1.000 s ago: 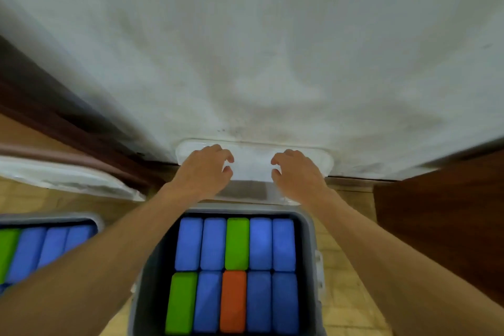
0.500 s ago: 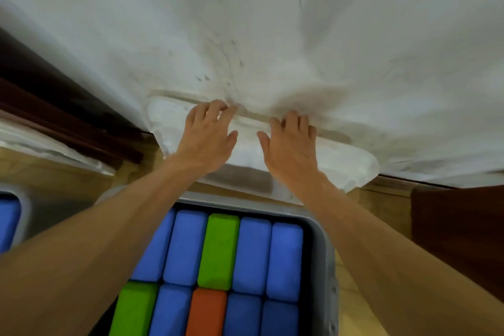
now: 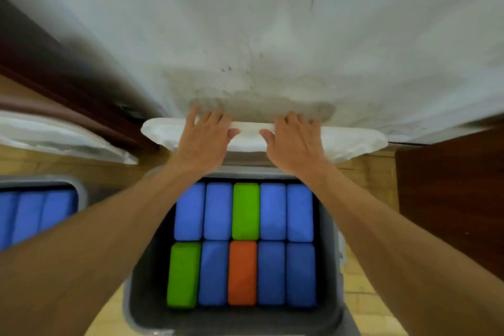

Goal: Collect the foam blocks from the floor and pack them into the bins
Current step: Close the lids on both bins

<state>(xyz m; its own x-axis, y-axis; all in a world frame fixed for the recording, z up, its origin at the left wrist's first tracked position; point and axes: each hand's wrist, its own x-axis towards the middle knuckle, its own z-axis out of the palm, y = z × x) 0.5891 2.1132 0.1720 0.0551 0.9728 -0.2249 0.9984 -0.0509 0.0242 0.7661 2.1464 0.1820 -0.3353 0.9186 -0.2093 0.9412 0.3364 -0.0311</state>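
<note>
— What sits in the grey bin (image 3: 231,320) under our arms?

— Ten foam blocks, packed side by side in two rows of five; we count seven blue blocks (image 3: 189,211), two green and one orange; the far row runs blue, blue, far green block (image 3: 246,211), blue, blue; the near row runs near green block (image 3: 183,275), blue, orange block (image 3: 242,273), blue, blue.

— And the second bin (image 3: 79,191) at the left edge?

— Only a corner of it shows; three more of the blue kind stand in it, side by side; what else it holds we cannot tell.

— Where are our hands?

— Both are on the white lid (image 3: 354,142), which lies against the white wall (image 3: 272,22) just beyond the grey bin; our left grip (image 3: 204,139) clasps its upper edge, fingers hooked over the top toward the wall, thumb on the near face; our right grip (image 3: 296,142) holds the same edge in the same way, near the left, the two thumbs apart.

— What else is around?

— A second white lid (image 3: 68,142) leans at the left, beyond the second bin; a dark brown wooden panel (image 3: 450,199) stands at the right; yellowish floor (image 3: 362,308) shows beside the bins.
</note>
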